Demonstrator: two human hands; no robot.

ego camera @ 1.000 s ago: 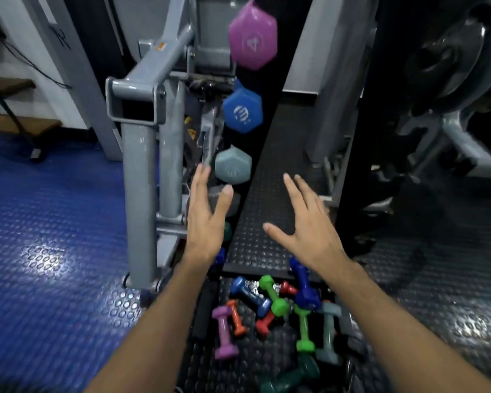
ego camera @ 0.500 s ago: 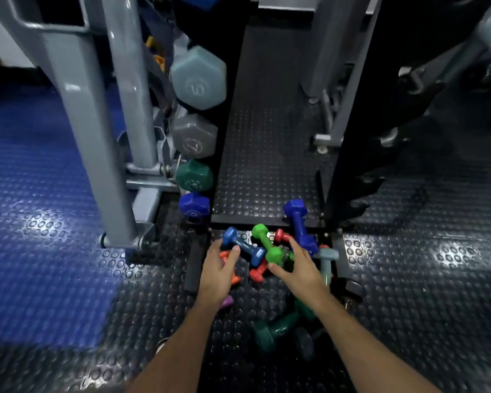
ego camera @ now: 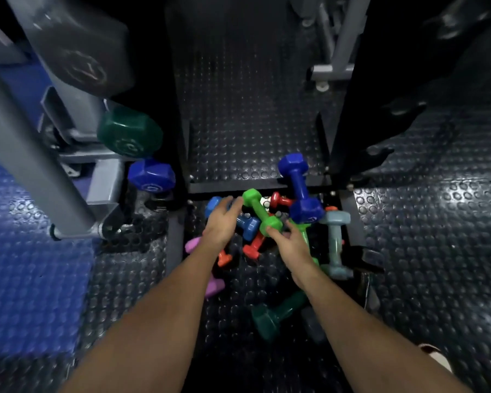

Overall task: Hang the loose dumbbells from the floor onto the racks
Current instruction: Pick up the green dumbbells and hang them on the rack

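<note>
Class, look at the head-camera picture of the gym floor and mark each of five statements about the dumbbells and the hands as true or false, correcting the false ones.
1. A bright green dumbbell lies in the pile between the two hands. True.
2. The large dark blue dumbbell hangs on the rack. False: it rests in the pile on the floor.
3. The left hand reaches over a light blue dumbbell. True.
4. The pale grey-blue dumbbell lies left of the left hand. False: it lies right of the right hand.
5. The dark green dumbbell lies nearest the camera. True.
</note>
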